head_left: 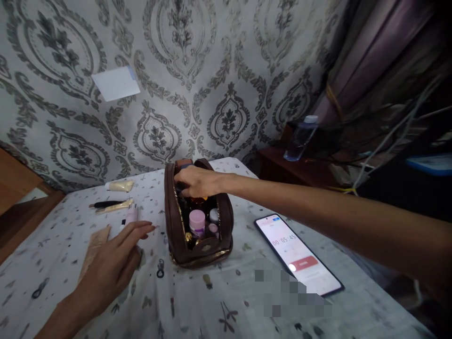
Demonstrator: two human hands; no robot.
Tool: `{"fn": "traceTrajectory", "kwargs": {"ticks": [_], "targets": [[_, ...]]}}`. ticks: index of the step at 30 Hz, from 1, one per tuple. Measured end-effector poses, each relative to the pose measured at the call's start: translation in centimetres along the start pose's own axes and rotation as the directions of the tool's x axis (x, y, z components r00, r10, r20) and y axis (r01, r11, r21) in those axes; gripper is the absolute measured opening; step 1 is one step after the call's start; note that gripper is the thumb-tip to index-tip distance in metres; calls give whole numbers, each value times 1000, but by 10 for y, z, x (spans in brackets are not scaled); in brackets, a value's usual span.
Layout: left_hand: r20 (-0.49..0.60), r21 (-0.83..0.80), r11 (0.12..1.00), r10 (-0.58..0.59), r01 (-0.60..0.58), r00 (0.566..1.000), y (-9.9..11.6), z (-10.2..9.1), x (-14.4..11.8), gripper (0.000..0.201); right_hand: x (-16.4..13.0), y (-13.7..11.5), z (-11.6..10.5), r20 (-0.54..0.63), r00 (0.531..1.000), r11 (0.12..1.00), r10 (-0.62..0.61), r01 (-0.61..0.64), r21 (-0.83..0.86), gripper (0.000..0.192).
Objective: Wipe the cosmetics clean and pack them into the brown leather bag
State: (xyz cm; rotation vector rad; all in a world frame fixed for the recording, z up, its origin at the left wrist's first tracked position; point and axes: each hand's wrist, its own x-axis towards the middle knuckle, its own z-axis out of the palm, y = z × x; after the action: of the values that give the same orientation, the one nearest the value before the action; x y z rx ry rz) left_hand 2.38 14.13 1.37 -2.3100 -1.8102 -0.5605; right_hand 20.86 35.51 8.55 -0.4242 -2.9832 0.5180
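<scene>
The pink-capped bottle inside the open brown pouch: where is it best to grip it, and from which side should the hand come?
Probably grip the pink-capped bottle by its cap, coming straight down from above. It stands upright in the brown pouch, whose walls and neighbouring small containers close off its sides. The right hand already reaches into the far end of the opening; the left hand rests outside on the cloth.

Right fingers (181, 187) hidden inside pouch (173, 221)

Right hand (197, 182) reaches into open brown leather zip pouch (173, 221), fingers curled among small bottles; what they touch is hidden. Left hand (113, 263) rests flat, open, on the white floral-print tablecloth (212, 306), beside a beige flat sachet (94, 247). Black smartphone (298, 254) showing timer lies right of pouch.
</scene>
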Motion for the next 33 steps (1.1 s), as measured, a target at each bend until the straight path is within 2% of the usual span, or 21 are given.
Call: {"fn": "traceTrajectory", "kwargs": {"ticks": [8,18,21,22,24,27,29,31,33], "targets": [[26,-22,999,-29,30,999,-5,9,-8,42,4,7,-1,11,1000,998,-10,11,-59,17],[96,-146,983,-98,111,991,-10,18,-16,37,-2,12,-4,-56,998,997,20,-24,-79,20],[101,-177,948,-250,265,963,-22,16,-26,33,-11,5,-8,-150,987,997,50,-59,-55,22],[87,-191,920,-331,341,940,-29,14,-30,32,-16,0,-8,-208,976,997,60,-69,-37,21],[38,-246,835,-499,492,866,-45,10,-39,32,-27,-12,-6,-355,933,998,61,-60,14,15],[-42,-338,708,-670,620,741,-71,2,-49,31,-45,-40,4,-539,842,991,3,70,115,15],[-73,-331,679,-710,655,700,-88,-1,-51,31,-57,-66,16,-565,820,959,-97,229,168,21],[-60,-226,702,-702,676,710,-102,-1,-49,34,-65,-93,31,-533,809,905,-247,390,172,24],[16,-77,735,-675,674,738,-114,5,-41,39,-70,-119,47,-448,808,864,-384,485,133,24]]}}
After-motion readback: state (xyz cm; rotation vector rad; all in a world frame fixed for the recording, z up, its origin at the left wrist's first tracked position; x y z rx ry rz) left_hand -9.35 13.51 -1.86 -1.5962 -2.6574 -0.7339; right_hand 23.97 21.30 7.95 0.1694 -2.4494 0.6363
